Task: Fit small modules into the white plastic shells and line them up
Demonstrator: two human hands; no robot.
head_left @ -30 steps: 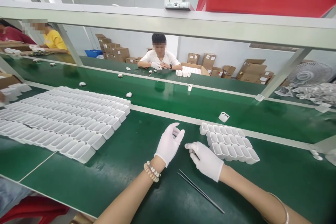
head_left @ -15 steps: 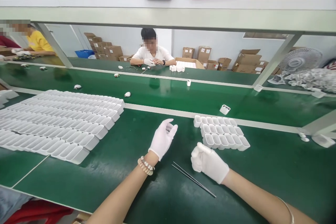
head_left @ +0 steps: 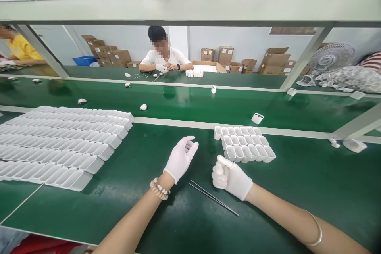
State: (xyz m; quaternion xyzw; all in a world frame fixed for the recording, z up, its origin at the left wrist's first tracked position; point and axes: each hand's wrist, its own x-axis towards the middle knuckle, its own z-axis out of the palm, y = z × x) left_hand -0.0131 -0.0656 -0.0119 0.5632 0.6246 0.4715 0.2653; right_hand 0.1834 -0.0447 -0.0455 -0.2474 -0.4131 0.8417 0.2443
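My left hand (head_left: pixel 180 158), in a white glove, hovers over the green table with nothing in it; its fingers are loosely bent and the thumb stands apart. My right hand (head_left: pixel 230 177), gloved too, has its fingers curled into a loose fist, and nothing shows in them. A pair of long metal tweezers (head_left: pixel 214 199) lies on the table between and below both hands, touched by neither. Just beyond my right hand stand three short rows of small white open cups (head_left: pixel 247 152). To the left, many longer white open trays (head_left: pixel 80 180) stand in tight rows.
Past a pale ledge runs a green belt (head_left: pixel 178 107) carrying small white parts (head_left: pixel 143 107) and a white housing (head_left: pixel 257 118). A shelf beam (head_left: pixel 184 10) crosses above, held by slanted posts. A co-worker in white (head_left: pixel 166 57) sits opposite; another in yellow is far left.
The view has shifted slightly, so most things sit a little further left. Both hands keep nearly the same pose, and the tweezers still lie on the table. The white housing has moved slightly right along the belt.
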